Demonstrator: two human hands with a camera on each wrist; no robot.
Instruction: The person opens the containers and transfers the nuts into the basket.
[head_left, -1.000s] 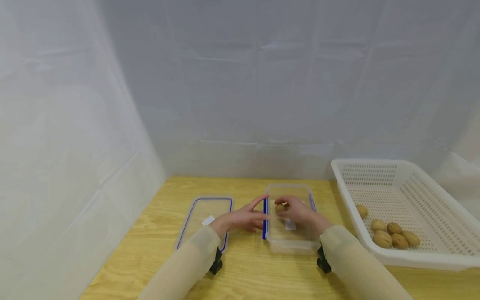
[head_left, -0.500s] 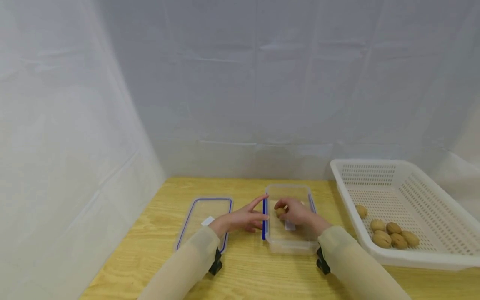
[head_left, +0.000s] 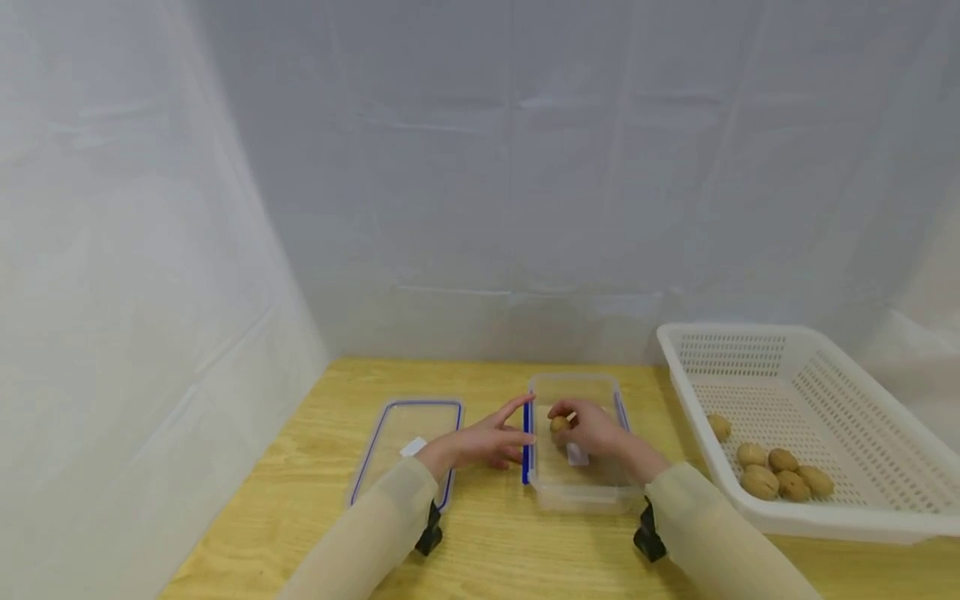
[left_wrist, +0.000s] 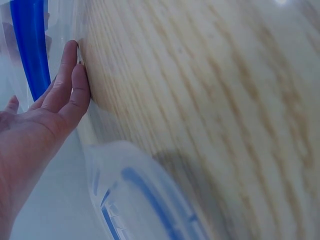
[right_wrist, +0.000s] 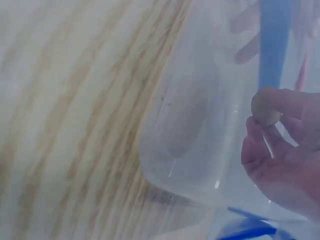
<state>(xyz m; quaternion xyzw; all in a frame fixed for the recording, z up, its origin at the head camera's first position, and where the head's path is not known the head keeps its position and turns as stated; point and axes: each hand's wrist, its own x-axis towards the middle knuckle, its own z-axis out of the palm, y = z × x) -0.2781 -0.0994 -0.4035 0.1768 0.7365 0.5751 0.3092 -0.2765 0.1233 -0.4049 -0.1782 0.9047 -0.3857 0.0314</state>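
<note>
A clear plastic box with blue side latches stands in the middle of the table. Inside its walls my right hand pinches a walnut between thumb and fingers; the right wrist view also shows this walnut. At the box's left side, my left hand has its fingers spread and fairly straight. The fingertips touch the box near the blue latch. Below my left wrist lies the clear lid with a blue seal, partly covered by the forearm.
To the right, a white perforated basket holds several walnuts near its front left corner. A white label shows at the box's bottom. White sheeting hangs behind and at the left of the wooden table.
The right hand has brought the walnut slightly nearer the front within the box. The left hand stays at the box's side. The head view has shifted a little.
</note>
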